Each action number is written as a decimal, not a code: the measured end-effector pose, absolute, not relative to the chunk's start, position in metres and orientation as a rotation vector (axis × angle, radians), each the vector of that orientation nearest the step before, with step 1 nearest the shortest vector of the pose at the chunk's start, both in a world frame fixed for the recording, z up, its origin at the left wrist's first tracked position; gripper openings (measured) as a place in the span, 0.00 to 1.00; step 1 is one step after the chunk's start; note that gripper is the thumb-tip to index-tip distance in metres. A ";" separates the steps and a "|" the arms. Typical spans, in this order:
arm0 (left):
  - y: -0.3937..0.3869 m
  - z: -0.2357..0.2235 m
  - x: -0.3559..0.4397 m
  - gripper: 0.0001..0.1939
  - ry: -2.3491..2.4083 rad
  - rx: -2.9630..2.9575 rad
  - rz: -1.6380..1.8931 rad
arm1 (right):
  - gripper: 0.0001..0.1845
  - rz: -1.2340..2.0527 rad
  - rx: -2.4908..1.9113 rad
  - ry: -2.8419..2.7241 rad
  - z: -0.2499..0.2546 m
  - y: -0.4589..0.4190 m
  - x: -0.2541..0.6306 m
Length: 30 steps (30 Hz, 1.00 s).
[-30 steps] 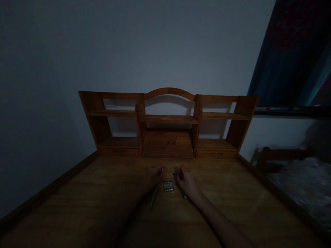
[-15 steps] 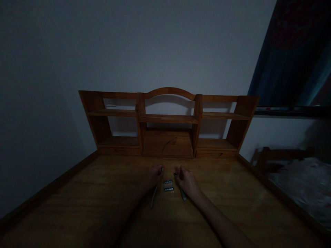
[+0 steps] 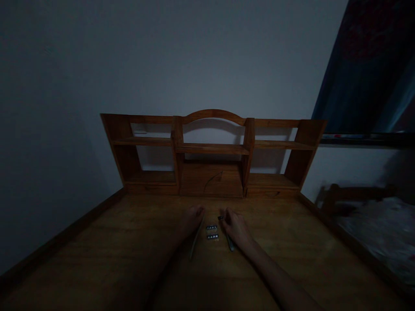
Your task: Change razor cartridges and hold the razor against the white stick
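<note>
The room is dim and small details are hard to make out. My left hand (image 3: 193,219) is closed near the upper end of a thin grey cord-like strip (image 3: 195,242), which slants down toward me. Opposite it, my right hand (image 3: 234,224) is pinched, with a small dark piece (image 3: 221,218) at its fingertips. From beneath that hand a slim grey object (image 3: 230,244) sticks out toward me; its upper part is hidden. Between the hands, two short dark pieces with pale marks, a farther one (image 3: 212,227) and a nearer one (image 3: 212,236), lie on the wooden desk (image 3: 129,250).
A wooden shelf unit (image 3: 212,149) stands along the desk's back edge, against a pale wall (image 3: 207,56). Raised rims, left (image 3: 65,233) and right (image 3: 340,233), border the desk. Beyond the right rim are a bed (image 3: 379,229) and a dark curtain (image 3: 359,77).
The slim grey object under my right hand has swung slightly and shows more of its length. My left fingers have shifted a little on the strip. The two pieces between stay put.
</note>
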<state>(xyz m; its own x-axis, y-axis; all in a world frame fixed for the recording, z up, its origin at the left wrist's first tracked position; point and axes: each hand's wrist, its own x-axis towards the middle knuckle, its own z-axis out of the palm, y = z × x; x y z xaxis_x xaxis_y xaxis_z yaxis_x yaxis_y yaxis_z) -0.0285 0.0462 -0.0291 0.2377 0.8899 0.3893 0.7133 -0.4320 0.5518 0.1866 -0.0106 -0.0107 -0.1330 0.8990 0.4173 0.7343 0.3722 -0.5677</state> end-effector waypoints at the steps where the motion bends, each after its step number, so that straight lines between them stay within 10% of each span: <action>1: 0.045 -0.028 -0.028 0.12 1.526 2.245 0.987 | 0.02 0.282 -1.420 -1.916 -0.010 -0.010 0.187; 21: 0.023 0.005 -0.022 0.38 1.833 2.205 0.843 | 0.09 0.240 -1.494 -1.943 -0.003 -0.012 0.188; 30: 0.031 -0.008 -0.037 0.22 1.743 2.459 0.688 | 0.08 0.238 -1.438 -1.938 -0.003 -0.012 0.188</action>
